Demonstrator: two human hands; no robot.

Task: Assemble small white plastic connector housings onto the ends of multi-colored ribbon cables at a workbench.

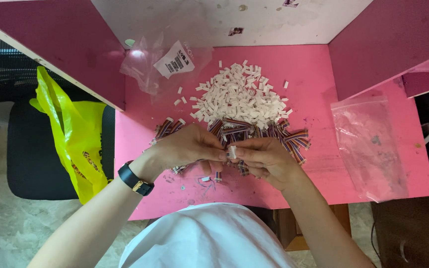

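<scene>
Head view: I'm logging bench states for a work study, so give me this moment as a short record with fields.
surface: pink table, pink side panels
left hand: black watch on the wrist, fingertips on a small white connector
right hand: pinches the same connector from the other side
loose parts: pile of white connectors behind the hands
cables: heap of short multicoloured ribbon cables under and beside the hands
bags: clear bag with label at back left, clear bag at right, yellow bag off the left edge

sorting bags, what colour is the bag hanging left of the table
Bright yellow bag, in the head view.
</scene>
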